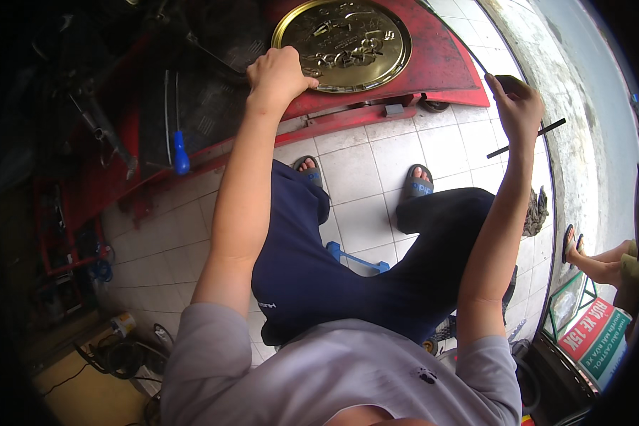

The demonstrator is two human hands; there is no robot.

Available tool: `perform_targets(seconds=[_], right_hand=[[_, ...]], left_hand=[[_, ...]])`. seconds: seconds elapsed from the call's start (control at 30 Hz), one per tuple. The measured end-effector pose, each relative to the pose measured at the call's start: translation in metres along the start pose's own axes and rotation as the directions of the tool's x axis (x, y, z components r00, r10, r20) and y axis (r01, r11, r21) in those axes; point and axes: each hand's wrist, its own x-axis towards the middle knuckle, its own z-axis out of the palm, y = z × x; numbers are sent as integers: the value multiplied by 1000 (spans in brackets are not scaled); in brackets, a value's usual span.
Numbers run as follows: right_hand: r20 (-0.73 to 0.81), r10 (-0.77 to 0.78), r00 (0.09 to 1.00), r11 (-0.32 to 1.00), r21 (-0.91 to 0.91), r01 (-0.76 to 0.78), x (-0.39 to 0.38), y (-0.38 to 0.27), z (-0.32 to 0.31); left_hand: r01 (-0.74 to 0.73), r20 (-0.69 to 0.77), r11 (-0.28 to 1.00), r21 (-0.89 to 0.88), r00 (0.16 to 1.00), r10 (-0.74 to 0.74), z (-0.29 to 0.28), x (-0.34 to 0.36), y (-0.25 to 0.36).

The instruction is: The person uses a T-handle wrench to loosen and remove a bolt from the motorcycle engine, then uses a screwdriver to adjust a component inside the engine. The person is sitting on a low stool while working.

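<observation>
Now – L grip (280, 74) at tray (366, 39), hold unclear; R grip (517, 103) pinching rod (469, 50) – red platform (447, 67), tiled flr (362, 167).

White lettering on a red-and-green sign (595, 342), blue letters on a dark sandal (419, 187), pale print on navy trousers (319, 284).

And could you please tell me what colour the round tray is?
The round tray is gold, clearest in the head view.

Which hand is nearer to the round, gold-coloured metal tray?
Left. The left hand is at the lower-left rim of the tray; the right hand is apart from it, farther right.
</observation>
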Motion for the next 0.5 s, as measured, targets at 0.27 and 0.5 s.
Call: perform_targets(seconds=[0.27,0.5], right_hand=[[59,-37,998,998,-45,40,-1,-5,1],[127,-107,986,993,-27,111,-3,-15,1]], left_hand=[[70,17,997,-21,997,-70,2,0,12],[-81,-59,966,-244,996,69,14,2,8]])
